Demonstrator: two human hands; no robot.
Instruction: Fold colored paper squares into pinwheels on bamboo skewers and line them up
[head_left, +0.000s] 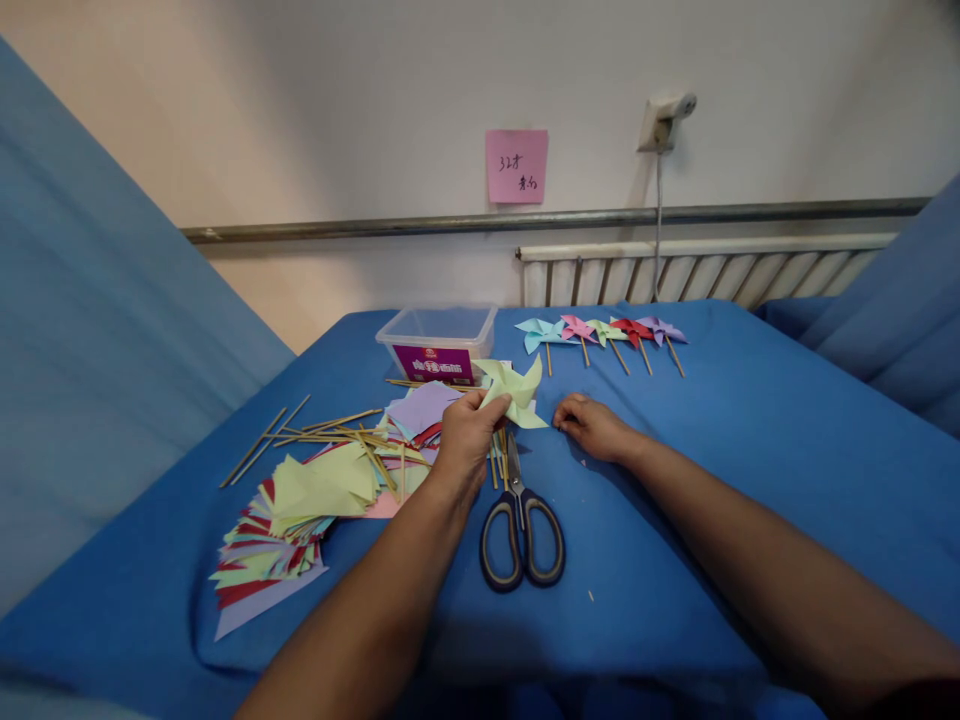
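Note:
My left hand (pixel 471 432) grips a pale green paper pinwheel (pixel 517 388) by its lower left side, raised above the table. To its right, my right hand (pixel 589 424) rests low by the blue cloth with its fingertips pinched together; whether anything small is between them is hidden. Below the left hand lie scissors (pixel 519 535) with dark handles, blades pointing away from me. A few short wooden sticks (pixel 495 465) lie by the blades, partly behind the left hand. Coloured paper pieces (pixel 326 490) are fanned out in a stack on the left.
A clear plastic box (pixel 439 340) with a purple label stands at the back. Several finished pinwheels (pixel 577 328) on sticks lie in a row at the back right. Loose wooden sticks (pixel 259 440) lie on the left. Blue curtains (pixel 112 270) hang at both sides.

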